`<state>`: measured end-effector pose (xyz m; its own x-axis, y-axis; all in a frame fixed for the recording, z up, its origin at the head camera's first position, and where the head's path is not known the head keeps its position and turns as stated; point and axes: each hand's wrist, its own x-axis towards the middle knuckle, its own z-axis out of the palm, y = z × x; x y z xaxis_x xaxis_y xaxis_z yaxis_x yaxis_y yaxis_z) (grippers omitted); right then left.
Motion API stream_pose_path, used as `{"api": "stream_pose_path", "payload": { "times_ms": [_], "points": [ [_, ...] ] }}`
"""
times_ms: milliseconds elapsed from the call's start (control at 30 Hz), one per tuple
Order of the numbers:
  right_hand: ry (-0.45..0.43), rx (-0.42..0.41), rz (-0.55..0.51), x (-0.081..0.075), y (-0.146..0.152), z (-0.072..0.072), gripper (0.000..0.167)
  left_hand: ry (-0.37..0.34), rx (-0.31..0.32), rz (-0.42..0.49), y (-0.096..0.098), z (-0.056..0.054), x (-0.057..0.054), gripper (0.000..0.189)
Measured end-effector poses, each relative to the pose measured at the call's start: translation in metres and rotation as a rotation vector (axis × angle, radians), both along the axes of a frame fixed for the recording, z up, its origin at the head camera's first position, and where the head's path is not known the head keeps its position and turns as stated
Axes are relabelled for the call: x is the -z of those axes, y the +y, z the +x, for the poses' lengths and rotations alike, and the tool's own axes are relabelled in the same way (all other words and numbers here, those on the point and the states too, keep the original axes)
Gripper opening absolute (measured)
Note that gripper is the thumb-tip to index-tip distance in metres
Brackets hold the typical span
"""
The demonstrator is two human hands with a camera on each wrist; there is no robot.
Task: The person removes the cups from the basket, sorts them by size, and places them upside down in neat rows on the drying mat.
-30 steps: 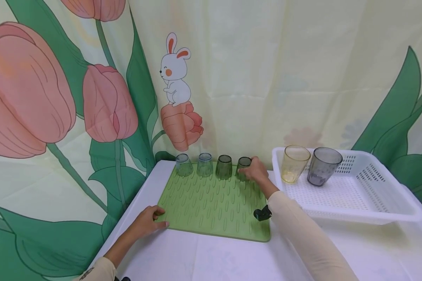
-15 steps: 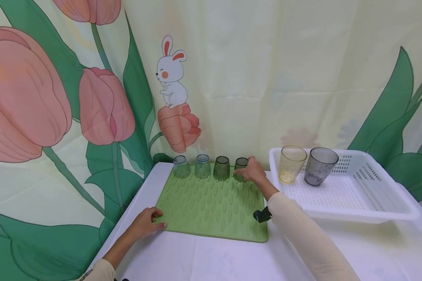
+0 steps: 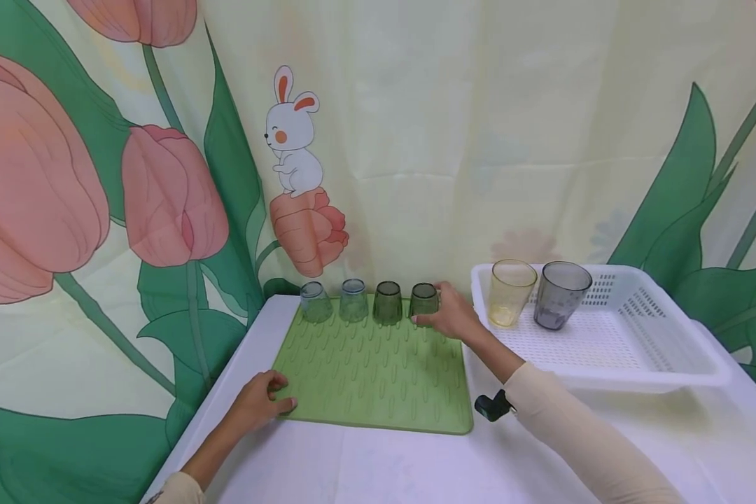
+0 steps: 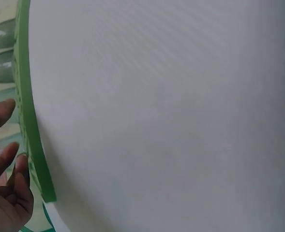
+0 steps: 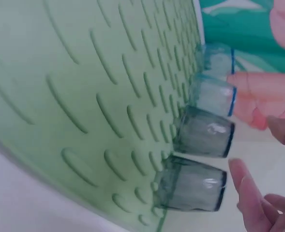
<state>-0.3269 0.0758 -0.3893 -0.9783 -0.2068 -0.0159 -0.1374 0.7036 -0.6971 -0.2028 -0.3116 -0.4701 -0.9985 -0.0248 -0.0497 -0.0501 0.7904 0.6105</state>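
Note:
On a green ribbed mat [image 3: 372, 378], a row of tinted tumblers stands upside down along the back edge. Two at the left are bluish, one the left tumbler [image 3: 316, 302], the other a blue-rimmed tumbler [image 3: 353, 301]. Beside them are a dark grey-green tumbler [image 3: 387, 304] and the rightmost grey tumbler [image 5: 194, 184]. My right hand [image 3: 452, 313] is by that last one, thumb and fingers spread; the right wrist view shows a gap between fingertips and glass. At the mat's front left corner rests my left hand [image 3: 255, 402], fingers loosely bent, thumb on the edge.
A white perforated basket [image 3: 636, 374] stands to the right of the mat. Inside it, at its left, are a yellow tumbler [image 3: 512, 294] and a larger grey tumbler [image 3: 562, 295], both upright. A printed curtain [image 3: 416, 140] hangs close behind the mat.
My right hand has loosened from the rightmost tumbler and drawn slightly to the right. The tumbler stays on the mat. My left hand keeps its place; the head view has turned slightly right.

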Motion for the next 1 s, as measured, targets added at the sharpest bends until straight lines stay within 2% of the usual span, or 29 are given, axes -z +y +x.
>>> {"api": "stream_pose_path", "payload": {
  "times_ms": [100, 267, 567, 833, 1000],
  "points": [
    [-0.024, -0.053, -0.052, -0.006, 0.004, 0.013, 0.087, 0.016, -0.001, 0.038, 0.008, 0.000, -0.003, 0.044],
    [-0.046, -0.108, -0.127, -0.014, 0.015, 0.031, 0.078, 0.038, 0.038, 0.113, 0.024, -0.004, -0.010, 0.045],
    [0.009, -0.246, -0.244, -0.011, 0.037, 0.054, 0.060, 0.057, 0.146, 0.234, 0.055, -0.006, -0.026, 0.047],
    [-0.004, -0.366, -0.297, -0.003, 0.065, 0.069, 0.050, 0.050, 0.271, 0.343, 0.086, -0.004, -0.039, 0.046],
    [0.006, -0.438, -0.318, -0.003, 0.088, 0.071, 0.040, 0.049, 0.312, 0.383, 0.099, -0.002, -0.045, 0.046]
  ]
}}
